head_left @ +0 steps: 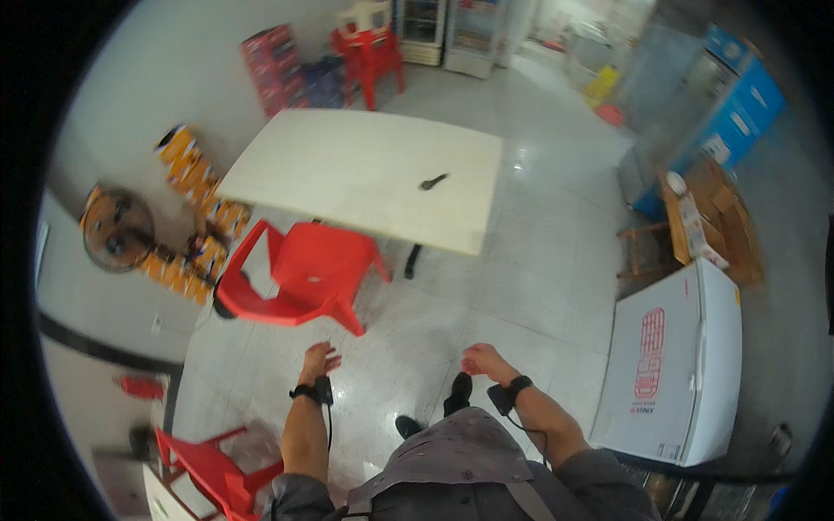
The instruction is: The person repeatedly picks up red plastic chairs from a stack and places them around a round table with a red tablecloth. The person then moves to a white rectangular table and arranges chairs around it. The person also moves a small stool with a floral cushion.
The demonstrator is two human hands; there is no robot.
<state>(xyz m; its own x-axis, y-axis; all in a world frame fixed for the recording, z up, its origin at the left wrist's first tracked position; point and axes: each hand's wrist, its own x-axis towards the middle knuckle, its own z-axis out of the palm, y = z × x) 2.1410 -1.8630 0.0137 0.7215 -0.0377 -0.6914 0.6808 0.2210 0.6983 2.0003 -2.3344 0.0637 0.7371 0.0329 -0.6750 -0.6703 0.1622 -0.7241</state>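
My left hand (321, 360) hangs in the air over the tiled floor, its fingers apart and nothing in it. My right hand (486, 362) is held out at about the same height, fingers loosely bent, and I see nothing in it. Each wrist carries a black strap with a small box and a cable. Nearest to my left hand is a red plastic chair (317, 265), drawn up to a cream-white table (347, 148). On the tabletop lies a small, dark, elongated object (433, 181), too small to name. Neither hand touches anything.
At right stands a white chest freezer (651, 365), with a wooden stand and cardboard box (721, 200) beyond. A standing fan (119, 229) and stacked orange packages (187, 165) line the left wall. Another red chair (208, 469) stands lower left. Stacked chairs (367, 52) and glass-door fridges (473, 35) are far back.
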